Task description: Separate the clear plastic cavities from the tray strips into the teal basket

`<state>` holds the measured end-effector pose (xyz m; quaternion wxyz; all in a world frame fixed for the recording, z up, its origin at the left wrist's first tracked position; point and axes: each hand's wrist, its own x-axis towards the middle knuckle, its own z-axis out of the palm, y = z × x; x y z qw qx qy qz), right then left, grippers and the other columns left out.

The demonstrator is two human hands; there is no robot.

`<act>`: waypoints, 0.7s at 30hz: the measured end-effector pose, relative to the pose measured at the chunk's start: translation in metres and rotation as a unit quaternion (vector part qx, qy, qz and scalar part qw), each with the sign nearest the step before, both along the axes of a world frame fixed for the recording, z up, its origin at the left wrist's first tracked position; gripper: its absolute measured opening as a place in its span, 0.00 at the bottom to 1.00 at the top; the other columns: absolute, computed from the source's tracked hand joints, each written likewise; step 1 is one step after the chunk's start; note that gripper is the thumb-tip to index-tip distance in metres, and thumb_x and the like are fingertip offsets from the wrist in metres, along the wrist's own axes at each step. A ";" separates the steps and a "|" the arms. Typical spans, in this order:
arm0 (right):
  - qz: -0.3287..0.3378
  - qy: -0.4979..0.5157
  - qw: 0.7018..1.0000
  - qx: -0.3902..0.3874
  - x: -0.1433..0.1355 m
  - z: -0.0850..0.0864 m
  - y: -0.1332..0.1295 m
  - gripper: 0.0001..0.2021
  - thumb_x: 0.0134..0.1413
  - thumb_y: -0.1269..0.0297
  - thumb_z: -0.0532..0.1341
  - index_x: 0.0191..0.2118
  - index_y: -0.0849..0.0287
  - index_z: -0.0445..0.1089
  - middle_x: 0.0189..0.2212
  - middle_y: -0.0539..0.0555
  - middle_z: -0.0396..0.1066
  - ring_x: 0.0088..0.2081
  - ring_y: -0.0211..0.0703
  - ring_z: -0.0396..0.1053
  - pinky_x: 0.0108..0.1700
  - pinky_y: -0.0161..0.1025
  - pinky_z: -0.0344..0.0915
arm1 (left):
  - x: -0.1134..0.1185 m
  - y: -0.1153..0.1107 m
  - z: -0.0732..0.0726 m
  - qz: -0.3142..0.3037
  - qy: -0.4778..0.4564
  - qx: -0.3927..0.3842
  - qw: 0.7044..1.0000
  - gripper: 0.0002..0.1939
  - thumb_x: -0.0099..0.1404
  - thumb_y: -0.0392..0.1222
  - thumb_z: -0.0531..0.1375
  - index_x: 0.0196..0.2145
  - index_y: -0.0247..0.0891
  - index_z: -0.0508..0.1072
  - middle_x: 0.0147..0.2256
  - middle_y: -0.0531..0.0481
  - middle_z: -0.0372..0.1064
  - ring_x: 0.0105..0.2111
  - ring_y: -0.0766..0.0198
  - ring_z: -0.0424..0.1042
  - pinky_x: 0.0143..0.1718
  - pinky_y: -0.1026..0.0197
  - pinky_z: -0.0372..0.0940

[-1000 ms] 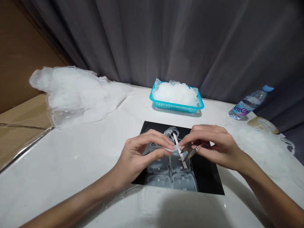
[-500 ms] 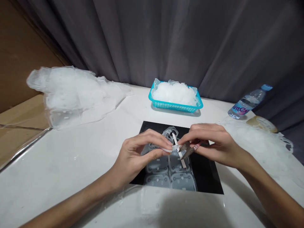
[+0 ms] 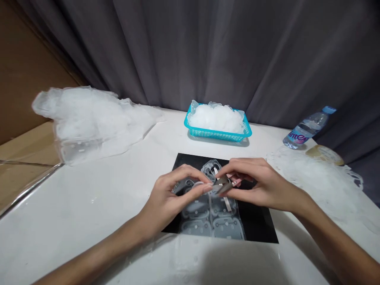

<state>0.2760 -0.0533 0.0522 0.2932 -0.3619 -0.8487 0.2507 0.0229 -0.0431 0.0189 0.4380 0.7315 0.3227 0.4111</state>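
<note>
My left hand is closed, pinching a small translucent soft plastic piece between thumb and fingertips. In my right hand is a pair of small scissors with grey metal blades and pinkish handles. The blades are parted and lie at the right end of the plastic piece, close to my left fingertips. Below both hands, a sheet of translucent moulded plastic pieces rests on a black mat. A thin pale strip crosses that sheet, and a clump of clear offcuts sits behind it.
A blue basket full of translucent pieces stands at the back of the white table. Stacked plastic sheets lie at left, a heap of clear scraps at right. Behind the heap are a water bottle and a yellowish round item.
My right hand and the scissors have shifted left, bringing the blades from beside the plastic piece to its end. The left hand still pinches it. The view has shifted slightly.
</note>
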 end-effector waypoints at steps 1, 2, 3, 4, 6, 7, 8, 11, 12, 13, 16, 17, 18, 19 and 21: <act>-0.008 0.000 1.000 -0.029 0.001 -0.002 0.002 0.12 0.59 0.66 0.70 0.48 0.57 0.75 0.32 0.48 0.72 0.31 0.35 0.66 0.35 0.32 0.62 | 0.000 0.001 -0.001 0.006 -0.001 -0.010 1.000 0.01 0.69 0.38 0.68 0.39 0.43 0.80 0.38 0.53 0.79 0.39 0.63 0.77 0.45 0.61 0.68; -0.011 0.004 0.998 -0.057 0.002 -0.004 0.004 0.11 0.59 0.66 0.70 0.47 0.57 0.76 0.32 0.48 0.72 0.31 0.35 0.66 0.35 0.32 0.62 | -0.001 0.003 -0.002 0.011 0.000 -0.019 1.000 0.00 0.69 0.39 0.68 0.38 0.43 0.80 0.38 0.53 0.79 0.40 0.63 0.77 0.45 0.61 0.68; -0.012 0.011 0.997 -0.080 0.004 -0.006 0.006 0.08 0.59 0.68 0.69 0.45 0.57 0.76 0.31 0.48 0.72 0.30 0.35 0.66 0.34 0.31 0.62 | -0.002 0.005 -0.003 0.014 0.002 -0.026 1.000 0.00 0.69 0.39 0.67 0.38 0.42 0.79 0.38 0.53 0.79 0.40 0.63 0.77 0.45 0.61 0.68; -0.012 0.021 0.995 -0.097 0.005 -0.008 0.007 0.06 0.60 0.71 0.67 0.43 0.57 0.76 0.31 0.48 0.72 0.30 0.34 0.65 0.33 0.31 0.61 | -0.003 0.008 -0.004 0.015 0.007 -0.029 0.999 0.01 0.70 0.40 0.67 0.38 0.42 0.79 0.38 0.53 0.79 0.40 0.63 0.77 0.45 0.61 0.68; -0.014 0.041 0.993 -0.111 0.008 -0.011 0.010 0.06 0.59 0.76 0.65 0.39 0.58 0.77 0.30 0.48 0.72 0.29 0.33 0.64 0.31 0.31 0.60 | -0.005 0.012 -0.008 0.016 0.029 -0.005 0.999 0.02 0.72 0.40 0.65 0.39 0.42 0.77 0.39 0.53 0.78 0.41 0.63 0.76 0.44 0.61 0.68; -0.018 0.048 0.993 -0.109 0.009 -0.011 0.011 0.08 0.58 0.77 0.65 0.39 0.59 0.77 0.30 0.48 0.73 0.28 0.33 0.64 0.31 0.31 0.59 | -0.006 0.014 -0.009 0.014 0.049 0.025 0.998 0.01 0.72 0.40 0.65 0.40 0.42 0.77 0.39 0.53 0.77 0.41 0.63 0.76 0.45 0.61 0.68; -0.024 0.054 0.993 -0.100 0.009 -0.012 0.011 0.09 0.57 0.78 0.65 0.40 0.59 0.77 0.30 0.48 0.73 0.28 0.33 0.63 0.30 0.31 0.59 | -0.007 0.016 -0.011 0.009 0.071 0.063 0.995 0.03 0.71 0.40 0.66 0.42 0.41 0.76 0.40 0.52 0.77 0.41 0.63 0.76 0.46 0.60 0.68; -0.023 0.062 0.996 -0.060 0.005 -0.012 0.008 0.11 0.56 0.79 0.64 0.42 0.58 0.78 0.31 0.49 0.73 0.28 0.33 0.63 0.31 0.31 0.59 | -0.007 0.015 -0.015 -0.017 0.127 0.155 0.980 0.10 0.68 0.41 0.69 0.46 0.41 0.74 0.42 0.51 0.77 0.43 0.61 0.74 0.47 0.59 0.66; -0.017 0.064 0.997 -0.049 0.003 -0.013 0.007 0.12 0.56 0.79 0.63 0.42 0.58 0.78 0.31 0.48 0.73 0.28 0.33 0.63 0.31 0.31 0.59 | -0.007 0.014 -0.016 -0.026 0.136 0.169 0.976 0.10 0.69 0.41 0.68 0.46 0.41 0.74 0.42 0.51 0.77 0.42 0.62 0.74 0.47 0.59 0.65; -0.009 0.065 0.997 -0.044 0.001 -0.013 0.006 0.12 0.57 0.79 0.63 0.42 0.57 0.78 0.31 0.48 0.72 0.28 0.33 0.63 0.32 0.31 0.59 | -0.006 0.012 -0.017 -0.031 0.140 0.175 0.974 0.09 0.70 0.40 0.67 0.47 0.41 0.74 0.41 0.52 0.77 0.41 0.62 0.74 0.46 0.59 0.65; 0.007 0.058 0.997 -0.057 -0.002 -0.014 0.005 0.09 0.59 0.75 0.66 0.44 0.57 0.77 0.29 0.47 0.70 0.28 0.33 0.62 0.32 0.31 0.60 | -0.004 0.010 -0.018 -0.031 0.123 0.198 0.972 0.03 0.74 0.36 0.63 0.45 0.40 0.75 0.39 0.52 0.77 0.38 0.64 0.74 0.42 0.61 0.65; 0.006 0.051 0.997 -0.065 -0.002 -0.014 0.006 0.08 0.59 0.71 0.67 0.45 0.57 0.76 0.29 0.46 0.69 0.28 0.33 0.62 0.33 0.31 0.61 | -0.004 0.011 -0.018 -0.029 0.112 0.207 0.971 0.04 0.74 0.35 0.62 0.44 0.40 0.75 0.38 0.52 0.78 0.38 0.64 0.74 0.42 0.61 0.65; 0.002 0.043 0.997 -0.069 0.000 -0.014 0.007 0.09 0.59 0.69 0.69 0.45 0.57 0.76 0.29 0.46 0.69 0.28 0.34 0.63 0.33 0.31 0.61 | -0.005 0.012 -0.018 -0.028 0.101 0.216 0.971 0.05 0.73 0.34 0.62 0.45 0.40 0.76 0.39 0.52 0.78 0.38 0.64 0.74 0.43 0.61 0.66; -0.004 0.034 0.997 -0.066 0.003 -0.014 0.008 0.09 0.58 0.67 0.70 0.45 0.57 0.75 0.30 0.47 0.69 0.29 0.34 0.63 0.34 0.32 0.61 | -0.006 0.013 -0.018 -0.028 0.093 0.226 0.969 0.06 0.73 0.33 0.63 0.45 0.40 0.76 0.39 0.52 0.78 0.39 0.63 0.74 0.44 0.60 0.66; -0.016 0.016 0.999 -0.043 0.009 -0.012 0.011 0.07 0.59 0.69 0.69 0.43 0.57 0.75 0.31 0.48 0.69 0.31 0.35 0.64 0.35 0.32 0.60 | -0.007 0.016 -0.019 -0.033 0.081 0.246 0.965 0.08 0.72 0.31 0.63 0.47 0.41 0.76 0.41 0.51 0.79 0.41 0.63 0.75 0.46 0.60 0.67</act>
